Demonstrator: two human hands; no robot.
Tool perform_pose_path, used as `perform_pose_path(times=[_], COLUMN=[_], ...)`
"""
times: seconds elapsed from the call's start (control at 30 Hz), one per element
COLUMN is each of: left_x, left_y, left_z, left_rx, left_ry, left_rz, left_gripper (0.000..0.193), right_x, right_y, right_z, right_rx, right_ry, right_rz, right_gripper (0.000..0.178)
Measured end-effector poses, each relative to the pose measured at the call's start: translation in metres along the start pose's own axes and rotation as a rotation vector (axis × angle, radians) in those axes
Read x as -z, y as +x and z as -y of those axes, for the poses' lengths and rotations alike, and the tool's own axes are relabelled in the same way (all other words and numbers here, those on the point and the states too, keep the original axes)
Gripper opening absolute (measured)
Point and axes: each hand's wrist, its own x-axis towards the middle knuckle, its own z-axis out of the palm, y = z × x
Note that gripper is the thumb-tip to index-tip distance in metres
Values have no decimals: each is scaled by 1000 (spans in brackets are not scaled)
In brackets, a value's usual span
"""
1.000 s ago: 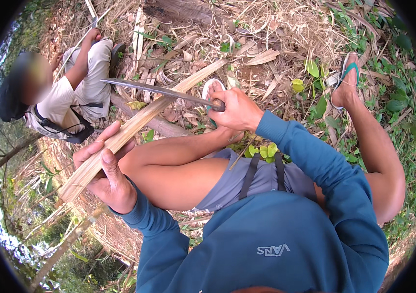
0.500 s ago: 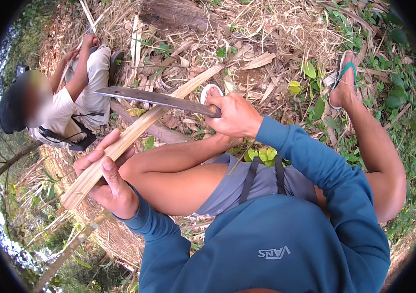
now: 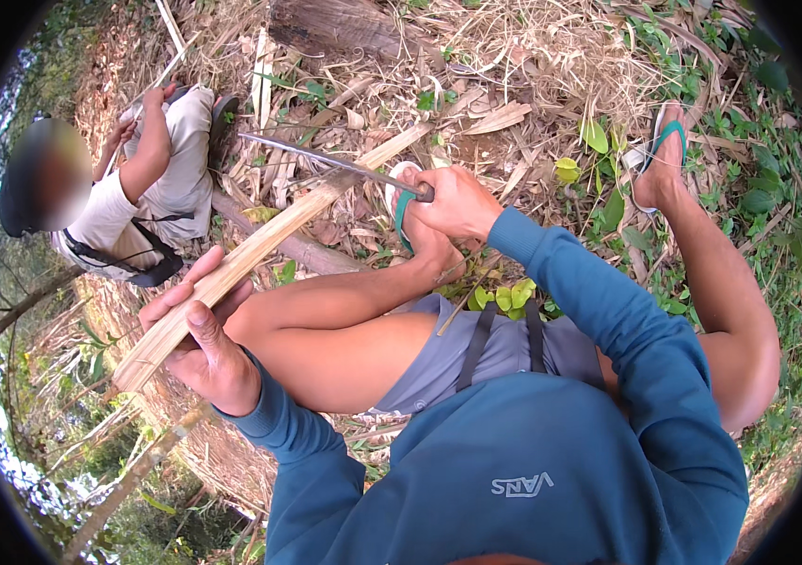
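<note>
A long, pale strip of split wood slants from lower left to upper right. My left hand supports its near, lower end, with the thumb on one side and the fingers stretched along the other. My right hand is wrapped round the handle of a machete, whose blade points left and crosses the strip's upper part. The blade appears almost edge-on; whether it bites into the wood I cannot tell. Beyond the blade, the strip's far end lies close over the leaf litter.
My feet in green-strapped flip-flops are on the ground. At left a co-worker sits, holding a thin pale strip. A log lies at the top. Dry leaves and straw cover the ground, with green plants at right.
My right hand has turned the machete from its flat side to nearly edge-on, its tip shifting right and farther away. The strip has barely moved. The co-worker's hands and head have shifted.
</note>
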Motion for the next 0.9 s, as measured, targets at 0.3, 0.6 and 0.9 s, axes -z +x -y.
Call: perform_pose_path(times=[0.3,0.6,0.9], left_x=[6,0,8], left_y=[0,-2,1], left_z=[-2,-2,4], left_rx=[46,21,34], left_ry=[24,9,17], left_rz=[38,6,26], left_gripper=[25,27,25], right_x=[4,-4,7], right_y=[-3,-5,4], right_z=[1,5,-6], right_rx=[-100,128,-61], right_ry=[-19,9,-47], right_rz=[126,-10,113], right_gripper=[30,30,37])
